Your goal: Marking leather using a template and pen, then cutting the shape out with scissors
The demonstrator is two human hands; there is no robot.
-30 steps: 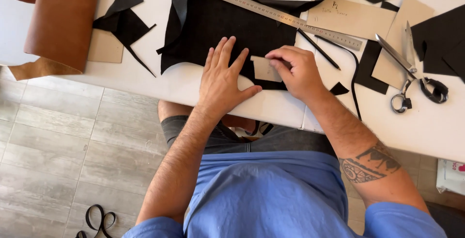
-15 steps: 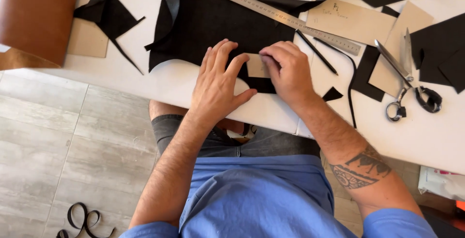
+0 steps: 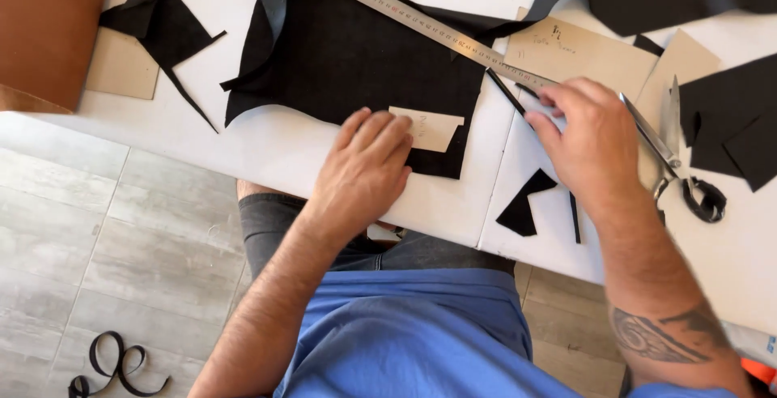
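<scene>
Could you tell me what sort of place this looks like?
Probably a leather or fabric craft workshop: on the white table lie a black sheet of material, a metal ruler, large shears and card templates, one under the left hand.

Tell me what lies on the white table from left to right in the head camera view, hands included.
Brown leather roll → black scrap on tan card → large black leather sheet → left hand → small tan card pattern → right hand → scissors.
</scene>
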